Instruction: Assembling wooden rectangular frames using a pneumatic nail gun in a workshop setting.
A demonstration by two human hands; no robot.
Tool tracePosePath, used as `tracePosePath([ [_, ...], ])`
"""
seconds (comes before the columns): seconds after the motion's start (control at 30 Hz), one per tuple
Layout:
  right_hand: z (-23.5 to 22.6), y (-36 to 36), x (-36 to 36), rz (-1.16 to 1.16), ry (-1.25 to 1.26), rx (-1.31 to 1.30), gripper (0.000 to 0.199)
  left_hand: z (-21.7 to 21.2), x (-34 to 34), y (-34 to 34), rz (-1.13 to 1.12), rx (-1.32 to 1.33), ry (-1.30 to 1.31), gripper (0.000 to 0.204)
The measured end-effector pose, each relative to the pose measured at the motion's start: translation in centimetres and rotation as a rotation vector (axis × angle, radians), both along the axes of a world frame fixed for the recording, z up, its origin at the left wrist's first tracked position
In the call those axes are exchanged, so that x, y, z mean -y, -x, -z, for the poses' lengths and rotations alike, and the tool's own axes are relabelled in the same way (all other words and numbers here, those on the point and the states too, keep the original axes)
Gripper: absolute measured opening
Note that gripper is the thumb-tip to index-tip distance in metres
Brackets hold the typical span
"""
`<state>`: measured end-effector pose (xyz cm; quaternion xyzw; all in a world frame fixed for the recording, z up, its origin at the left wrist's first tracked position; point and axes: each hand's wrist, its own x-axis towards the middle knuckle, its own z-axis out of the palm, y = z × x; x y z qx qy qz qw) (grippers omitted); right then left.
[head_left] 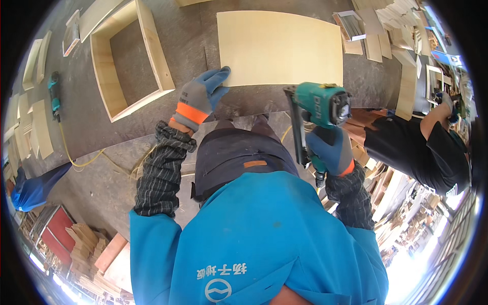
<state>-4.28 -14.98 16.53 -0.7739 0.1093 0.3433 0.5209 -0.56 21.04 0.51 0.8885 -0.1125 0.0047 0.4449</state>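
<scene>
My right hand, in a blue and grey glove, is wrapped round the handle of a green pneumatic nail gun. The gun is held up at the near edge of the table, its black magazine on the left side. A pale rectangular wooden panel lies flat on the table in front of me. My left hand, gloved alike, rests at the panel's near left corner with its fingers stretched out. Left of that hand lies an open rectangular wooden frame. Whether anything supports the panel from below is hidden.
A second green air tool with a yellow hose lies at the table's left. Loose boards lie along the left edge, more wood pieces at the far right. One person in black works at right; another in blue stands left.
</scene>
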Motion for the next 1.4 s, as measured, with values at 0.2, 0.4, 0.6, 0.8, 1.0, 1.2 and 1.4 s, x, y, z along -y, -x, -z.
tracePosePath([
  [0.2,1.0,-1.1,-6.3,-0.048,0.036,0.041,0.037,-0.1,0.2,0.2,-0.011,0.114,-0.003,0.041],
  [0.4,2.5,-2.0,-9.6,-0.041,-0.083,0.006,0.04,0.6,0.0,0.1,0.003,0.257,-0.026,0.041],
  [0.6,2.7,-2.2,-10.6,-0.096,-0.052,0.002,0.04,0.7,0.0,0.0,0.002,0.269,-0.003,0.04],
  [0.8,2.7,-2.1,-10.8,-0.105,-0.062,0.045,0.039,0.6,0.1,0.0,-0.014,0.271,0.005,0.04],
  [1.0,1.1,-1.7,-8.6,-0.061,-0.03,0.051,0.036,0.3,0.0,0.0,0.01,0.277,-0.022,0.041],
  [1.2,1.6,-0.9,-5.5,0.084,0.024,-0.014,0.033,0.3,0.2,0.0,0.001,0.267,-0.022,0.042],
  [1.4,3.3,-0.9,-4.5,0.098,-0.01,0.087,0.038,0.6,0.5,0.3,-0.022,0.222,-0.036,0.042],
])
